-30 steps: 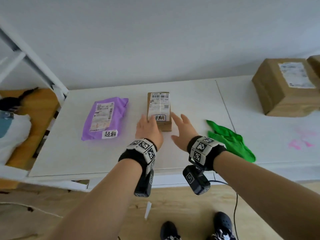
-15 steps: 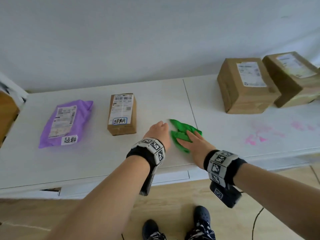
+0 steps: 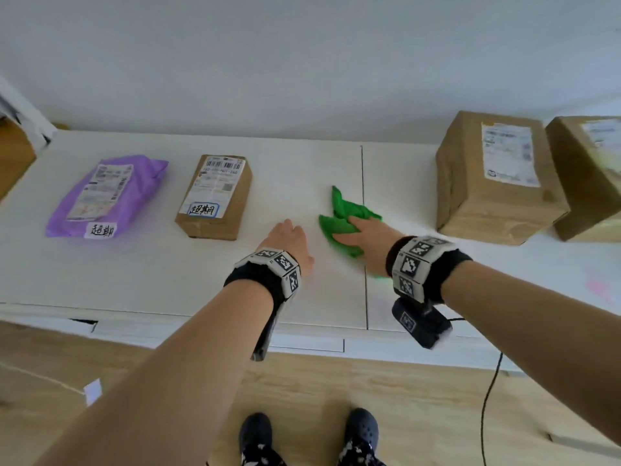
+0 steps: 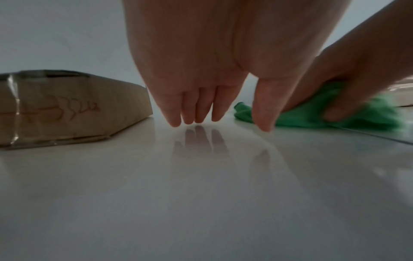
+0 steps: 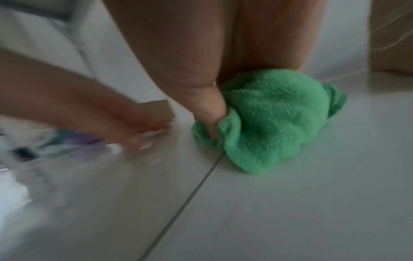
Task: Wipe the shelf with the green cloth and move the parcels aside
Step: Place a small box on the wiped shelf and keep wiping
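A crumpled green cloth (image 3: 342,210) (image 5: 268,120) lies across the seam of the white shelf (image 3: 134,274). My right hand (image 3: 364,232) (image 5: 212,123) presses down on it, fingers and thumb curled into the bunched fabric (image 4: 312,118). My left hand (image 3: 289,240) (image 4: 223,113) is just left of the cloth, fingers straight, tips touching the bare shelf and holding nothing. A small brown box (image 3: 215,193) (image 4: 67,109) lies to the left of that hand, with a purple mailer bag (image 3: 107,196) further left. Two large cardboard boxes (image 3: 494,176) (image 3: 591,176) stand to the right of the cloth.
Pink marks (image 3: 601,287) stain the shelf at the far right, near its front edge. A wall runs close behind the parcels. Wooden floor (image 3: 319,381) and my shoes lie below the shelf's front edge, and a black cable (image 3: 487,398) hangs from my right wrist.
Both hands left the small brown box and moved right. The right hand came down on the green cloth, gripped it and shifted it rightward over the seam. The left hand settled beside it.
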Motion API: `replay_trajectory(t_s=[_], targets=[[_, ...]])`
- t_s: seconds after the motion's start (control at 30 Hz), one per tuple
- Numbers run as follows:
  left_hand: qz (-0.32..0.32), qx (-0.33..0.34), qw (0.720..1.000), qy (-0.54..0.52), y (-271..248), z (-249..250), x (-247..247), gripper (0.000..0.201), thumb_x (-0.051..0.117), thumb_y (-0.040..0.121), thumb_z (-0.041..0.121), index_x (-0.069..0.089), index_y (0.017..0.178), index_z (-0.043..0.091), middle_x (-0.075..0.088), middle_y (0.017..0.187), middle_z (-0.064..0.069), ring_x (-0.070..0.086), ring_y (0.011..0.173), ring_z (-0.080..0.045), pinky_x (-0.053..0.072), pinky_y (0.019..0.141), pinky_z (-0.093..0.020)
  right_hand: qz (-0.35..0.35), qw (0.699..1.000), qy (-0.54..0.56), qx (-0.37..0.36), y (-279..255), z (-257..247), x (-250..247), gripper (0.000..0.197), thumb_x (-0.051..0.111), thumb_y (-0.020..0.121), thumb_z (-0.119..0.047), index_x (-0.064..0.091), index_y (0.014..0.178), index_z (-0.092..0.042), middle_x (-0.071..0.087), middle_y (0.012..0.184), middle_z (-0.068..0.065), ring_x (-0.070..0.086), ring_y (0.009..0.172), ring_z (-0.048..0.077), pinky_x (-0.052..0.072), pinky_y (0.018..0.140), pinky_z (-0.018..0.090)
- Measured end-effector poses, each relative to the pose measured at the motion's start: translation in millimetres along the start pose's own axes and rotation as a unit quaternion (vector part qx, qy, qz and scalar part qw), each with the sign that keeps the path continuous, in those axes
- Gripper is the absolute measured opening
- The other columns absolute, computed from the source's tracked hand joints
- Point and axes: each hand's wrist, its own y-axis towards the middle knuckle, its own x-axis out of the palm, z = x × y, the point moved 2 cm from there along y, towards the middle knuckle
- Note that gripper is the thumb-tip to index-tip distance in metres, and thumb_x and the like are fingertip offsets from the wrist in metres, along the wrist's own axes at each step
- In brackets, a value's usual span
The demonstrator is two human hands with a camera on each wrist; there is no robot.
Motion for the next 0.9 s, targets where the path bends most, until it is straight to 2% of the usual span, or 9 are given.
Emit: replay_trajectory(t_s=[0.13, 0.3, 0.47, 0.57, 0.63, 0.7, 0.77, 0.83, 0.9], targets=[[0.009, -0.03, 0.999, -0.021, 19, 5, -7, 0.07, 0.062, 0.083, 0.044, 0.04, 0.134, 0.002, 0.037, 0.14, -0.013, 0.034, 0.135, -0.028, 0.034, 0.111, -0.039, -0.023, 0.997, -0.026, -0.063, -20, -4, 10, 0.065, 0.041, 0.093, -0.008, 0.023, 0.147, -0.039, 0.004, 0.161, 0.003, 0.012, 0.147, 0.031, 0.015, 0.122, 0.038], [-0.008, -0.05, 0.998, 0.028, 32, 3, -12, 0.11, 0.068, 0.064, 0.068, 0.029, 0.145, 0.005, 0.029, 0.152, -0.01, 0.028, 0.142, -0.025, 0.031, 0.114, -0.041, -0.016, 0.999, -0.017, -0.03, 20, 22, -23, 0.058, 0.044, 0.097, -0.011, 0.026, 0.148, -0.031, 0.008, 0.161, 0.007, 0.018, 0.147, 0.03, 0.016, 0.118, 0.031], [-0.021, -0.033, 0.997, 0.071, 31, 3, -20, 0.101, 0.066, 0.06, 0.074, 0.043, 0.136, 0.011, 0.041, 0.144, -0.008, 0.044, 0.133, -0.027, 0.037, 0.109, -0.041, 0.024, 0.999, -0.001, 0.024, 61, 51, -55, 0.059, 0.044, 0.095, -0.008, 0.028, 0.149, -0.026, 0.019, 0.159, 0.009, 0.029, 0.142, 0.028, 0.021, 0.115, 0.025], [-0.014, -0.018, 0.995, 0.094, 30, 3, -20, 0.09, 0.065, 0.064, 0.071, 0.049, 0.131, 0.015, 0.042, 0.146, -0.006, 0.044, 0.133, -0.025, 0.033, 0.111, -0.04, 0.058, 0.994, -0.013, 0.087, 83, 69, -68, 0.07, 0.048, 0.091, -0.005, 0.021, 0.151, -0.025, 0.015, 0.16, 0.008, 0.024, 0.145, 0.026, 0.025, 0.116, 0.031], [-0.011, -0.017, 0.994, 0.104, 32, 4, -20, 0.087, 0.066, 0.064, 0.07, 0.05, 0.129, 0.015, 0.043, 0.146, -0.006, 0.045, 0.132, -0.024, 0.033, 0.111, -0.038, 0.082, 0.988, -0.016, 0.129, 98, 81, -78, 0.075, 0.052, 0.084, -0.009, 0.019, 0.15, -0.02, 0.015, 0.159, 0.007, 0.023, 0.146, 0.028, 0.028, 0.116, 0.043], [-0.01, -0.019, 0.995, 0.098, 33, 3, -17, 0.094, 0.067, 0.063, 0.071, 0.045, 0.135, 0.015, 0.035, 0.152, -0.005, 0.041, 0.136, -0.022, 0.031, 0.113, -0.037, 0.099, 0.98, 0.002, 0.173, 114, 87, -87, 0.058, 0.052, 0.077, -0.011, 0.037, 0.133, -0.011, 0.038, 0.146, 0.015, 0.045, 0.129, 0.033, 0.038, 0.108, 0.05], [0.001, -0.015, 0.996, 0.088, 36, -1, -14, 0.105, 0.067, 0.061, 0.072, 0.036, 0.142, 0.013, 0.028, 0.156, -0.004, 0.035, 0.141, -0.02, 0.03, 0.114, -0.036, 0.107, 0.98, -0.015, 0.166, 131, 83, -93, 0.035, 0.049, 0.085, -0.011, 0.047, 0.12, -0.012, 0.048, 0.136, 0.018, 0.045, 0.101, 0.022, 0.039, 0.106, 0.044], [0.003, -0.012, 0.997, 0.077, 38, -5, -9, 0.113, 0.067, 0.061, 0.073, 0.027, 0.147, 0.012, 0.02, 0.159, -0.004, 0.029, 0.144, -0.02, 0.028, 0.117, -0.037, 0.143, 0.981, -0.046, 0.121, 148, 73, -96, 0.043, 0.043, 0.096, -0.013, 0.041, 0.138, -0.009, 0.04, 0.146, 0.017, 0.027, 0.099, 0.014, 0.034, 0.103, 0.033], [0.0, -0.014, 0.997, 0.071, 39, -6, -7, 0.119, 0.067, 0.06, 0.073, 0.019, 0.15, 0.011, 0.014, 0.16, -0.004, 0.024, 0.146, -0.021, 0.025, 0.119, -0.038, 0.14, 0.986, -0.013, 0.089, 154, 58, -103, 0.046, 0.037, 0.099, -0.013, 0.035, 0.144, -0.007, 0.038, 0.15, 0.014, 0.036, 0.105, 0.013, 0.035, 0.093, 0.026]])
